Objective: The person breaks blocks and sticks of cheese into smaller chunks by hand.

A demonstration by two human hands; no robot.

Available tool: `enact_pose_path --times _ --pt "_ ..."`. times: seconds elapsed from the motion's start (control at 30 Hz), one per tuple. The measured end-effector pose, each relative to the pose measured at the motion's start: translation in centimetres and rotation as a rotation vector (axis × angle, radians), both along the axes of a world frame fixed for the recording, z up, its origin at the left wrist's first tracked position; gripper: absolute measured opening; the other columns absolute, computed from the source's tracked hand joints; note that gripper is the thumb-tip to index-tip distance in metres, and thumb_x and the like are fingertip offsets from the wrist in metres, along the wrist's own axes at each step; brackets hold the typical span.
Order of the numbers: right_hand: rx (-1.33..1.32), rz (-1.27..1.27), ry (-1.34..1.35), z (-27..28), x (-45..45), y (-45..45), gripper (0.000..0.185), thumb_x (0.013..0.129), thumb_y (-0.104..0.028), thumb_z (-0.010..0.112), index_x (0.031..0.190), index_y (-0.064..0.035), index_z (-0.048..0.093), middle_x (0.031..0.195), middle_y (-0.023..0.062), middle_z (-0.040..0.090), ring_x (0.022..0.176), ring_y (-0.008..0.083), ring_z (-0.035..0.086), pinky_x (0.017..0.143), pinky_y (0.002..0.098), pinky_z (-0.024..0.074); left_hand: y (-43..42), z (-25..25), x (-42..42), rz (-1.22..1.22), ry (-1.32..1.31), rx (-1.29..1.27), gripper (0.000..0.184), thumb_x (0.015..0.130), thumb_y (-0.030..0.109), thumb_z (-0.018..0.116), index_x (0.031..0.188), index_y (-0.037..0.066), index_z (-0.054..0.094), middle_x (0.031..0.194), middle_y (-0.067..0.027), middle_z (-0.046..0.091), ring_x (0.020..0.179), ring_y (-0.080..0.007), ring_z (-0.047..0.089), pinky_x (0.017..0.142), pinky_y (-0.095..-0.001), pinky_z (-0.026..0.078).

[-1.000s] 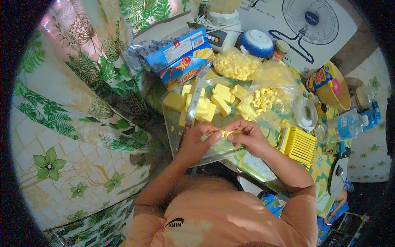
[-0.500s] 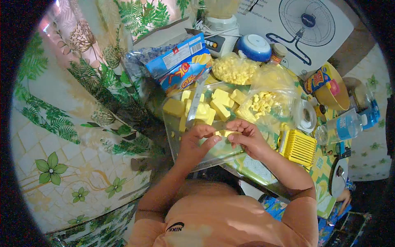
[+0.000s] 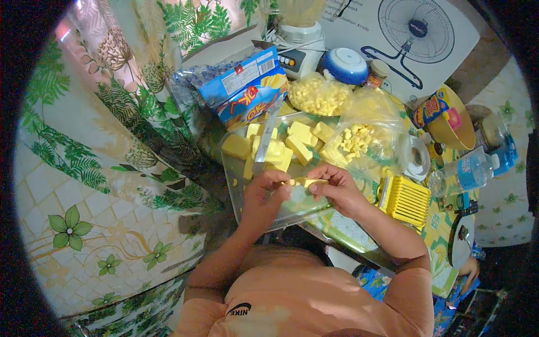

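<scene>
Between my hands is a small strip of yellow cheese point(image 3: 307, 181). My right hand point(image 3: 338, 191) pinches its right end between thumb and fingers. My left hand point(image 3: 266, 194) is closed in a pinch at the strip's left end, with a small bit of the same yellow cheese showing at the fingertips. Both hands are over the clear tray point(image 3: 269, 220). Just beyond them lie several yellow cheese blocks point(image 3: 303, 133), with a knife point(image 3: 266, 140) resting across some of them. Right of the blocks, an open plastic bag point(image 3: 382, 126) has small cut yellow pieces point(image 3: 357, 140) in it.
A tied bag of yellow cubes point(image 3: 318, 95) sits behind the tray, beside a blue box point(image 3: 247, 84). A yellow slicer point(image 3: 408, 202) is to the right, near a plastic bottle point(image 3: 471, 171). Farther back are a blue bowl point(image 3: 345, 64) and a blender point(image 3: 300, 45).
My left fingers have drawn slightly left and closed more over the small bit. The strip in my right hand is tilted a little differently.
</scene>
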State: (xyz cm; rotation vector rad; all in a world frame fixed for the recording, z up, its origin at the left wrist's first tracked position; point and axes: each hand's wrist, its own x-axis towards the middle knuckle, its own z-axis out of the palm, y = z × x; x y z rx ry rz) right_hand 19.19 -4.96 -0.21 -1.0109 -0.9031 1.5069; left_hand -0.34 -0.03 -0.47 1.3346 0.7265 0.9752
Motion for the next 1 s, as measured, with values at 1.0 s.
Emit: enact_pose_path --times 1.0 --pt "0.042 0.044 -0.058 0.1 0.0 -0.1 0.022 0.078 -0.003 0.065 0.100 -0.0042 0.061 0.094 0.0022 0.063 0.081 0.0077 0.057 0.070 0.0225 0.0453 0.4 0.7 1.0 -0.267 0.005 -0.304 0.023 0.084 0.011 0.059 0.103 -0.002 0.056 0.085 -0.0038 0.058 0.060 -0.0095 0.055 0.054 -0.0243 0.048"
